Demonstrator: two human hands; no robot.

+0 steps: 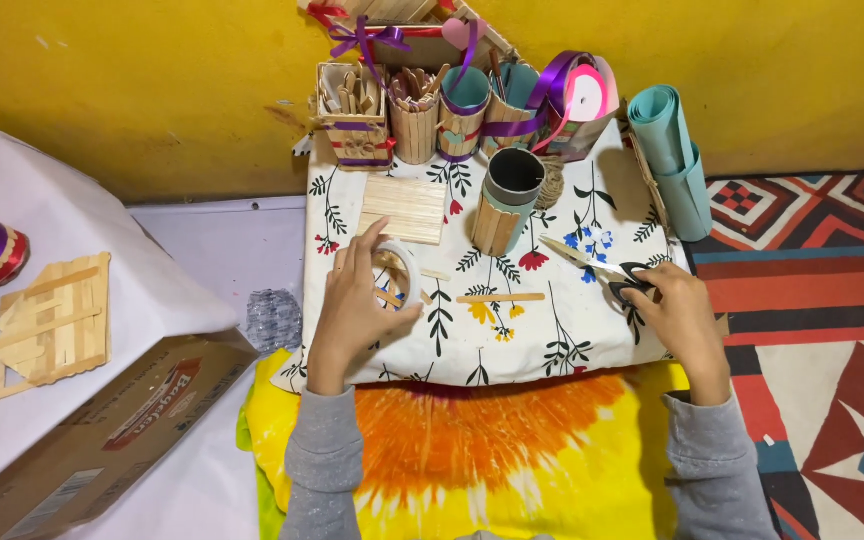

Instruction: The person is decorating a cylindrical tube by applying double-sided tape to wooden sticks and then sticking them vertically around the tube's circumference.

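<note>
Left hand [357,305] gripping tape roll [399,272], right hand [674,312] closed on scissors [607,270] — brown cardboard box [112,440], red-labelled, lower left.

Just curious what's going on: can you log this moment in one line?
left hand: holds tape roll | right hand: on scissors | between: loose craft stick on floral cloth

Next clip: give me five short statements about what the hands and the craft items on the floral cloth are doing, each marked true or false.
1. The left hand holds a white roll of tape. True.
2. The right hand rests on black-handled scissors. True.
3. The grey cardboard tube partly clad in wooden sticks lies on its side. False: it stands upright.
4. The flat panel of wooden sticks lies on the yellow cloth. False: it lies on the white floral cloth.
5. The rolled teal paper sits by the left hand. False: it is at the cloth's right edge.
</note>
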